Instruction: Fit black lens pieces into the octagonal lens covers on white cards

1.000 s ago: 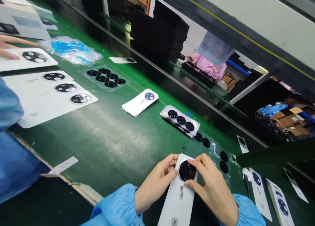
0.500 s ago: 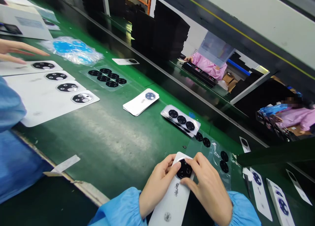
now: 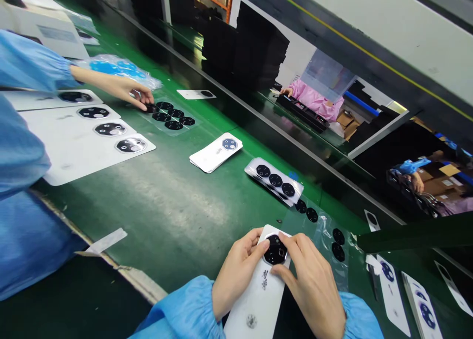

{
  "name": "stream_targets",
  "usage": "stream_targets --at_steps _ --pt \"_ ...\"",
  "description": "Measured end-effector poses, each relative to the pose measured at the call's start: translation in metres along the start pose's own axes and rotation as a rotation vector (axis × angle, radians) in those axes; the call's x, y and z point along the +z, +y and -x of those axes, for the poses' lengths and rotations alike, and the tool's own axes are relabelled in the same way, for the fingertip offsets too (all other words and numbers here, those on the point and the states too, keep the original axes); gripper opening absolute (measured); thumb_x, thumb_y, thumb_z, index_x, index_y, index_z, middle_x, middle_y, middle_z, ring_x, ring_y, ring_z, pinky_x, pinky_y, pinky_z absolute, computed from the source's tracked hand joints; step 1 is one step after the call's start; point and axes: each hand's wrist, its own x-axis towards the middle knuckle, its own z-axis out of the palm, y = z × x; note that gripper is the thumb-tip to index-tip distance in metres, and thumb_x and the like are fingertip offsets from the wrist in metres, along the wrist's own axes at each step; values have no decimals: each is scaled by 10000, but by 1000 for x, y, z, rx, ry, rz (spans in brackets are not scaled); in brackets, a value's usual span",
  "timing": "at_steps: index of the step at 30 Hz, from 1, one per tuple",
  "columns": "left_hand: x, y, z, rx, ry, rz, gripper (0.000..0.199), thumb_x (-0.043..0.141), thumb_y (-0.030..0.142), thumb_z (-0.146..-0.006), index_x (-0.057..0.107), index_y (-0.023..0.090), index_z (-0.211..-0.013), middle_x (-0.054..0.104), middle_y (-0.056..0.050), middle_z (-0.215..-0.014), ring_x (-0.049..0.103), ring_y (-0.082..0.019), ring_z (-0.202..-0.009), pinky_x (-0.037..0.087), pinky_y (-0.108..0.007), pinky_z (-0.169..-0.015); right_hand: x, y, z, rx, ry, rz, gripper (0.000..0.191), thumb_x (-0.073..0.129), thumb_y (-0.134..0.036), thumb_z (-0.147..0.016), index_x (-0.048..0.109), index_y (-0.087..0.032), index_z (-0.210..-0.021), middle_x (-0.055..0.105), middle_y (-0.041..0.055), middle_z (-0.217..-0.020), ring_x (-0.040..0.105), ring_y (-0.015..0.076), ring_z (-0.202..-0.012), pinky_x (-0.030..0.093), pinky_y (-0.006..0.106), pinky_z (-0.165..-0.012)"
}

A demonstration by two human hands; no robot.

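A white phone back panel (image 3: 254, 304) with dark lettering lies lengthwise between my hands, close to me. Near its top sits a black round camera cover (image 3: 275, 250) with small holes, inside a silvery ring. My left hand (image 3: 236, 270) grips the panel's left edge, its thumb pressing at the cover's left rim. My right hand (image 3: 312, 275) is closed over the right edge; its index finger touches the cover's upper rim and its thumb lies at the lower rim. Whether the cover is fully seated, I cannot tell.
Beyond my hands lie a stack of clear strips (image 3: 273, 181) with black covers and a small pile of white panels (image 3: 216, 152). More panels (image 3: 421, 304) lie at right. A co-worker's hand (image 3: 129, 90) reaches to a cover sheet (image 3: 172, 127) at left, beside large white sheets (image 3: 81, 147).
The co-worker's hand at left has moved right, from the white sheets to the black covers. My own fingers have shifted only slightly around the cover.
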Motion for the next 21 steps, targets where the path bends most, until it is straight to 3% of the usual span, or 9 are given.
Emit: stream_targets --at_steps 6,15,18,21 --pt "-1 -1 0 -2 1 39 423 617 430 -813 584 137 -1116 688 -73 -934 617 -182 -736 451 -250 -621 -1 2 6 -53 119 -73 276 446 -180 -928 513 -148 -1193 642 105 -952 605 232 -845 526 359 -694" --pt "0 0 2 23 -17 31 384 592 413 -834 584 136 -1101 677 -78 -985 612 -170 -733 452 -247 -631 -3 4 8 -82 146 -141 274 488 -118 -907 541 -161 -1172 659 83 -926 603 213 -824 502 336 -702" --pt "0 2 4 12 -2 32 401 598 423 -828 583 138 -1108 680 -73 -950 598 -158 -690 445 -237 -593 -7 10 9 12 133 -216 221 490 -208 -919 579 -191 -1120 643 87 -983 605 220 -895 518 328 -729" --pt "1 5 4 -1 14 26 405 606 431 -820 591 140 -1102 680 -67 -925 587 -151 -658 431 -229 -565 -9 17 10 232 114 -378 231 458 -304 -929 598 -215 -1089 621 89 -1053 614 207 -879 536 301 -673"
